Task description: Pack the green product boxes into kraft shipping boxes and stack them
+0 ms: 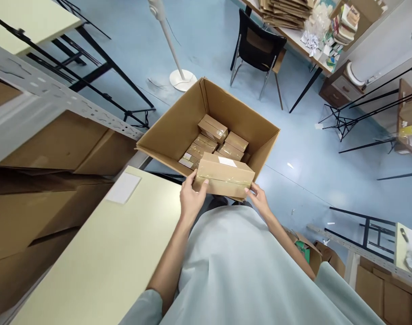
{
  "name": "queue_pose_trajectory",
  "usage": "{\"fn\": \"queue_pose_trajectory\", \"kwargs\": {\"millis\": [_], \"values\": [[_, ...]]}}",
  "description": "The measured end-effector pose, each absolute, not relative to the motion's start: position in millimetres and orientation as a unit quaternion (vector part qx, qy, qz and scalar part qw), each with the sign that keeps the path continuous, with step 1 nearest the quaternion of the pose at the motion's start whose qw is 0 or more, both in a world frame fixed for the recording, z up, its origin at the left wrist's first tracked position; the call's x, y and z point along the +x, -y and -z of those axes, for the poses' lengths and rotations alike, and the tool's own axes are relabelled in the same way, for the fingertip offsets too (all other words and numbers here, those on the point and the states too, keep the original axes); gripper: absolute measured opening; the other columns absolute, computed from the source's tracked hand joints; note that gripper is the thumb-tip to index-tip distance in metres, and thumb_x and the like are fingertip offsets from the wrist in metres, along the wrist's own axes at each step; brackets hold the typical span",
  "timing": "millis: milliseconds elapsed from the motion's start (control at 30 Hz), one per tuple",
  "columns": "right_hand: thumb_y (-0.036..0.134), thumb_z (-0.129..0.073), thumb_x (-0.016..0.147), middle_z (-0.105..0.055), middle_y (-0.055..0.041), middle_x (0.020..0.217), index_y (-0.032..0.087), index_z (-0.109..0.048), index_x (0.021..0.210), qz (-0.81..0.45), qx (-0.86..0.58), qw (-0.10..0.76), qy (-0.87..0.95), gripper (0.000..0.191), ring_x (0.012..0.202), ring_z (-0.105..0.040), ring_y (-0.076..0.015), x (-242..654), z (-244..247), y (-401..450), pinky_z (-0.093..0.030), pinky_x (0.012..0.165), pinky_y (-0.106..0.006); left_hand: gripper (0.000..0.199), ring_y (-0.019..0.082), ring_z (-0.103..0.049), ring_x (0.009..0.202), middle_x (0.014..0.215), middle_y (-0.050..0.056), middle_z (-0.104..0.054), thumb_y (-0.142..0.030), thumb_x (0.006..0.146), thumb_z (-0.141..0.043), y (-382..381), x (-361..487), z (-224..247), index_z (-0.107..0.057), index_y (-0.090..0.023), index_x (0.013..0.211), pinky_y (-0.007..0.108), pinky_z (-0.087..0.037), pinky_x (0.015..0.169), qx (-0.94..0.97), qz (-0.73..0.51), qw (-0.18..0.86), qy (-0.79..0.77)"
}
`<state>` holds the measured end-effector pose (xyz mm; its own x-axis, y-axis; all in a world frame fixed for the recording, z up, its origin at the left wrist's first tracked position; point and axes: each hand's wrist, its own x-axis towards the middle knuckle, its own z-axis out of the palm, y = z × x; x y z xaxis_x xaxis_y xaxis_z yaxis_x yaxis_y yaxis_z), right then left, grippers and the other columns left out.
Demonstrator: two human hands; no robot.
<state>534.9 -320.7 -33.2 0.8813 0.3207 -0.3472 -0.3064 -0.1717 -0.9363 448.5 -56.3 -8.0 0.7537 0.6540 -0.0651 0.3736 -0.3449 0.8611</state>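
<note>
A small taped cardboard box (222, 176) with a white label on top is held between my two hands, above the near edge of a large open carton (168, 122). My left hand (192, 194) grips its left end, thumb on the near side. At the right end, my right hand (258, 197) closes on the lower corner. Inside the carton lie several similar small boxes (213, 128), sealed with clear tape. The held box hides part of the carton's near side and contents.
A pale yellow table (124, 253) with a white paper (123, 187) stands at my left, beside a metal shelf of cartons (57, 144). Ahead are a white pole stand (182, 80), a black chair (260, 40) and a desk with stacked cardboard (287, 13).
</note>
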Motion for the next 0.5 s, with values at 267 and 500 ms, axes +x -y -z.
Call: {"fn": "queue_pose_trajectory", "kwargs": {"millis": [267,500], "values": [[0.063,-0.083,0.090,-0.069,-0.0135,0.159,0.023,-0.068,0.154,-0.286,-0.724,0.626,-0.044,0.077,0.147,-0.067,-0.0329,555.1,42.1,265.8,-0.053,0.129,-0.052,0.065,0.038,-0.061,0.147,0.151,0.020,-0.065,-0.050,0.099,-0.064,4.0,488.0,34.7,-0.062,-0.019,0.157,0.055,-0.050,0.127,0.846,-0.057,0.439,-0.297],[0.057,-0.091,0.085,-0.074,-0.0113,0.154,0.024,-0.069,0.154,-0.369,-0.699,0.607,-0.074,0.080,0.146,-0.068,-0.0336,590.7,61.7,233.9,-0.052,0.130,-0.054,0.061,0.043,-0.062,0.144,0.152,0.022,-0.067,-0.045,0.097,-0.063,-33.9,527.2,87.1,-0.067,-0.017,0.151,0.058,-0.048,0.125,0.842,0.031,0.418,-0.339]]}}
